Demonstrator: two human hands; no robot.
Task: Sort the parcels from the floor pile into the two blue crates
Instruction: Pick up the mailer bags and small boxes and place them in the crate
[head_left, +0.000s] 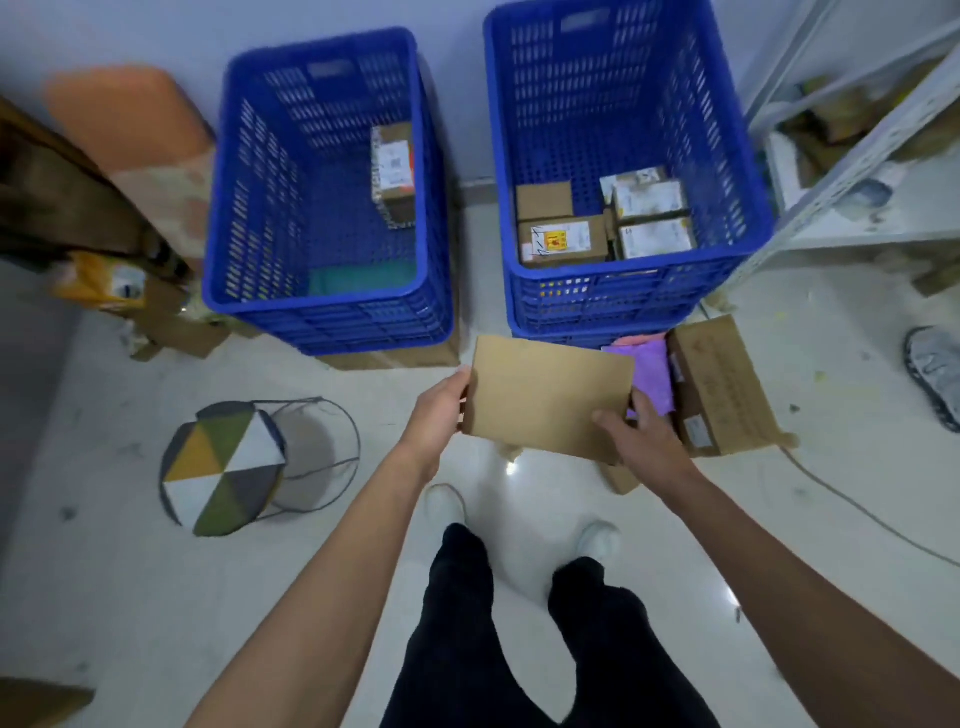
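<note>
A person holds a flat brown parcel (548, 397) in both hands above the floor, just short of two blue crates. The left hand (436, 408) clamps its left short edge, the right hand (641, 428) grips the near right corner, thumb on top. Its long axis runs left to right, tilted slightly, and the blank upper face shows no label. The right crate (623, 280), holding several boxes, stands straight ahead and nearer the right hand; the left crate (322, 301), with one box and a green packet, lies ahead and to the left. The pile (717, 384) beside the right hand is partly hidden by parcel and crate; its size cannot be judged.
</note>
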